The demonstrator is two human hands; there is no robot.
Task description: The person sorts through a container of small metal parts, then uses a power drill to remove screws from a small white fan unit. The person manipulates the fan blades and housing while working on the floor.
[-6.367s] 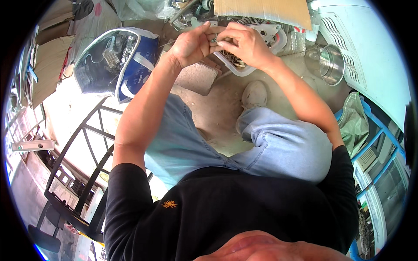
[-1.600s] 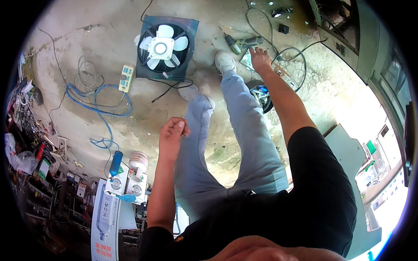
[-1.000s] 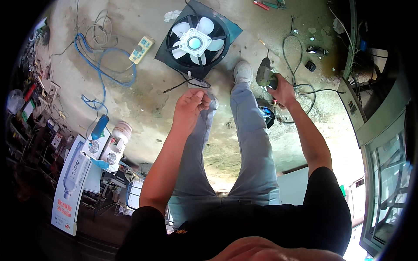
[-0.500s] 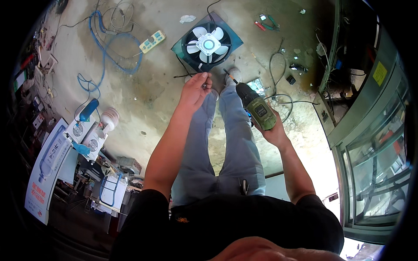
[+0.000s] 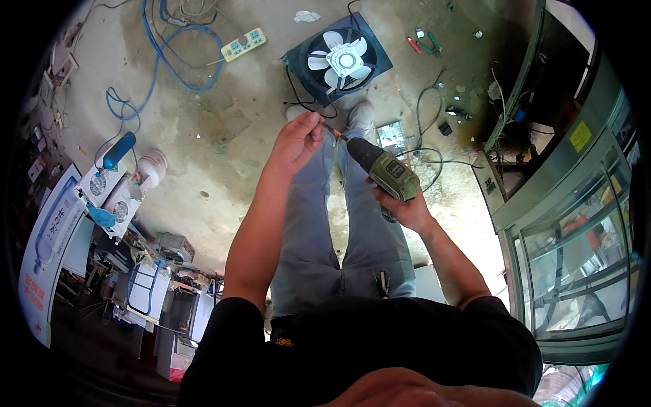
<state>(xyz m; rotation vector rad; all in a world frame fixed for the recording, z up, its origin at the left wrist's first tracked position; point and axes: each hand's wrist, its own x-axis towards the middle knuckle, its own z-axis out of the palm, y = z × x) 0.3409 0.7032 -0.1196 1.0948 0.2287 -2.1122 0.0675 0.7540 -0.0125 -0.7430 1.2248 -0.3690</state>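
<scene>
My right hand (image 5: 405, 209) grips an olive-green and black cordless drill (image 5: 388, 169). The drill points up and left, and its bit (image 5: 335, 131) ends close to the fingertips of my left hand (image 5: 298, 141). That hand is closed in a pinch over my left shin; whatever small thing it may hold is hidden or too small to name. Just beyond both hands, on the floor in front of my shoes, lies a fan (image 5: 344, 61) with white blades in a dark square frame. A black cable loops from its near side toward my feet.
A cream power strip (image 5: 244, 45) and blue hose (image 5: 159, 57) lie at the far left. Pliers (image 5: 427, 47), black cables (image 5: 434, 163) and a small shiny packet (image 5: 391, 134) are to the right. A glass-fronted cabinet (image 5: 576, 251) stands at right, white boxes (image 5: 107, 180) at left.
The drill has moved left and tilted more sideways, so its bit is now beside my left fingertips. My left hand stays pinched. The whole view has shifted slightly.
</scene>
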